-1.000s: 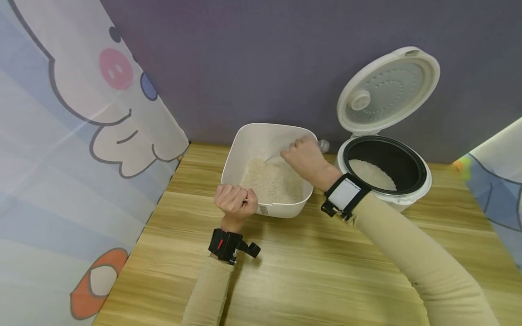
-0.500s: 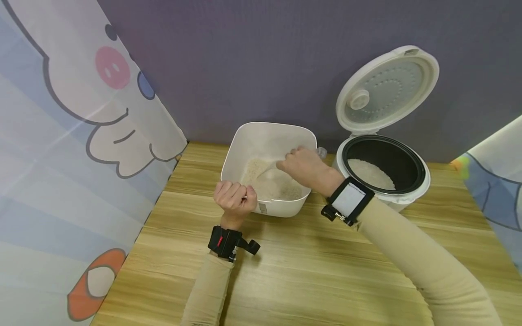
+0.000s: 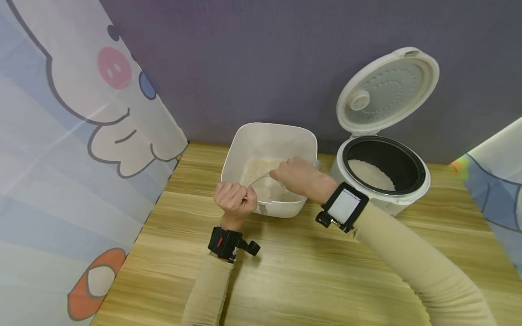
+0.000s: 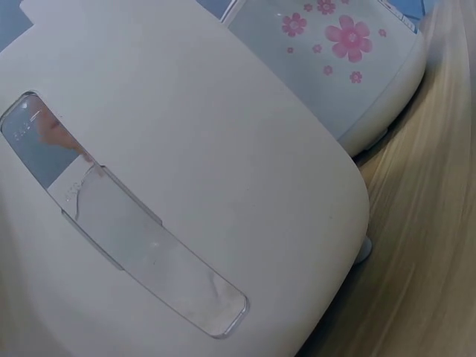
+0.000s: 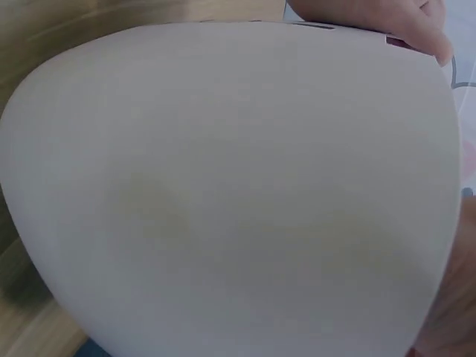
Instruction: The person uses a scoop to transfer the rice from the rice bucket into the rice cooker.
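My left hand [image 3: 235, 199] grips the front left corner of a white rice bin [image 3: 281, 209], its fingers curled over the rim. Rice [image 3: 254, 170] covers the bin's bottom. Reaching inside, my right hand [image 3: 295, 174] holds a clear scoop [image 3: 261, 178]; its curved edge shows left of the hand and its clear handle end pokes out on the right. The left wrist view faces the bin's outer wall [image 4: 223, 171] with its clear window strip [image 4: 156, 253]. In the right wrist view the bin wall [image 5: 238, 171] hides most of the blurred right hand [image 5: 454, 297].
Right of the bin stands a white rice cooker [image 3: 424, 181] with its lid [image 3: 387, 90] raised and rice [image 3: 371, 174] in the black inner pot. A dark wall panel [image 3: 261, 63] rises behind the wooden table [image 3: 310, 280]. A cartoon-print sheet [image 3: 49, 190] hangs on the left.
My right hand has moved down and slightly left inside the bin, sweeping the scoop through the rice toward the front. The left hand has stayed on the rim.
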Available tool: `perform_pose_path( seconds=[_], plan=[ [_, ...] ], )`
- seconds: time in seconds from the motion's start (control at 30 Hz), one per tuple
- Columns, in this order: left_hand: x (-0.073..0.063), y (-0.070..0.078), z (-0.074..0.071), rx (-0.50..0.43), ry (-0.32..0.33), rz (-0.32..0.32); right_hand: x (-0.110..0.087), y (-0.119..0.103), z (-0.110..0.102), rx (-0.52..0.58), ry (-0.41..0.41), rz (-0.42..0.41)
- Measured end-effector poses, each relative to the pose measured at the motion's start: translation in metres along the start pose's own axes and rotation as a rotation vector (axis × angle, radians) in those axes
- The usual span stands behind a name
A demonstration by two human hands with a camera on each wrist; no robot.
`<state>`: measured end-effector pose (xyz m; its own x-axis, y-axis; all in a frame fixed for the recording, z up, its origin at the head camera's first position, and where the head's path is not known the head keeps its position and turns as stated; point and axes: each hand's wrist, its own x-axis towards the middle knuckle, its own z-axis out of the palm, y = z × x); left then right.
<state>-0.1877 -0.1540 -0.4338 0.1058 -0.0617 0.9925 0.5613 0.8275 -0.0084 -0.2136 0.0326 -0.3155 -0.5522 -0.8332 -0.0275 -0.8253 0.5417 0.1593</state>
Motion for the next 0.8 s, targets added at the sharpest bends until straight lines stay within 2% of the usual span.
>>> perform_pose_path(
  seconds=[0.6, 0.8],
  plan=[
    [-0.0003, 0.0022, -0.0007, -0.002, 0.012, -0.004, 0.008, -0.0093, 0.0031, 0.157, -0.092, 0.013],
    [-0.0014, 0.0017, -0.0024, -0.005, 0.007, -0.004, 0.0104, -0.006, 0.0087, 0.16, -0.047, 0.004]
  ],
)
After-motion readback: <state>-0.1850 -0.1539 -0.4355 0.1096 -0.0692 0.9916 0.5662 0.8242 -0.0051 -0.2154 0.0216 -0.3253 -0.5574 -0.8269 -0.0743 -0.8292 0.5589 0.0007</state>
